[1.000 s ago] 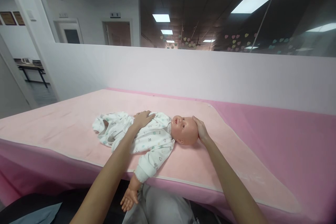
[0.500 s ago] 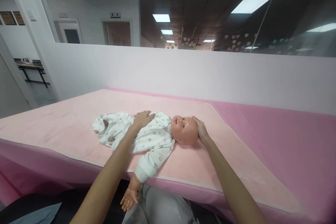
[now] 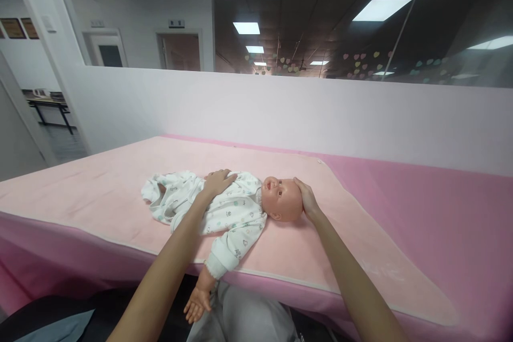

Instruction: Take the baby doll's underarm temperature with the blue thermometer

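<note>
A baby doll (image 3: pixel 236 208) lies on its back across a pale pink mat (image 3: pixel 300 256), its head to the right. It wears a white printed outfit. My left hand (image 3: pixel 218 181) rests flat on the doll's belly, fingers stretched out and pointing right. Against the top of the doll's bald head (image 3: pixel 285 200) lies my right hand (image 3: pixel 308 197), its palm touching the crown; some of its fingers are hidden behind the head. One doll arm hangs over the near edge of the mat, with the doll's hand (image 3: pixel 198 299) above my lap.
Darker pink cloth (image 3: pixel 441 214) shows under the mat on the right and along the front. Behind the table stands a low white wall (image 3: pixel 300 112) with glass above it. My grey-trousered legs (image 3: pixel 248 315) are beneath the table's near edge. A dark table (image 3: pixel 48 104) stands far left.
</note>
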`<state>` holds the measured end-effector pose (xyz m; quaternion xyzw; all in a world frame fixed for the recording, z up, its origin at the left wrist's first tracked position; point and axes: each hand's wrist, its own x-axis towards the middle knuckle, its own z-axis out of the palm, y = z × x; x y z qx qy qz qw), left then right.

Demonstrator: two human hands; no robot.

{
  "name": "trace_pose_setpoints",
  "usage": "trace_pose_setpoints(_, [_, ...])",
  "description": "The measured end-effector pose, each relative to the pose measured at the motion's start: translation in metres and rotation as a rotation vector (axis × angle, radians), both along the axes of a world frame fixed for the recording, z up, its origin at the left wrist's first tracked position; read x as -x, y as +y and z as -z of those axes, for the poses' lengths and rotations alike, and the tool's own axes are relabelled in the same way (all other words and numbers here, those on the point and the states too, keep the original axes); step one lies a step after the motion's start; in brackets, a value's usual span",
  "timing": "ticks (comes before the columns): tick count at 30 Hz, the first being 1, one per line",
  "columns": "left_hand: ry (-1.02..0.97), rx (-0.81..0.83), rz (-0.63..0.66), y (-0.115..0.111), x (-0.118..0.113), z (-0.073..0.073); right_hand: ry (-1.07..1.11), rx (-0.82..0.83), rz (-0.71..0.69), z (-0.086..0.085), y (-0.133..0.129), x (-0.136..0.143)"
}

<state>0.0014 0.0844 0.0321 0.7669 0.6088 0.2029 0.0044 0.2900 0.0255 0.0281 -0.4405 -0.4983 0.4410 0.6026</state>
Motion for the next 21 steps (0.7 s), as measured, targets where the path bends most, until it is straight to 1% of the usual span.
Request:
trace_pose_setpoints(9, [-0.009,0.016,-0.006,-0.0016,-0.0003,-0.0013,-0.015,0.006,0.0,0.0,0.0003,0.0])
trace_pose_setpoints(21, [-0.021,0.014,0.003,-0.0009,0.0003,-0.0004,0.019,0.002,0.007,0.0002,0.0001,0.0])
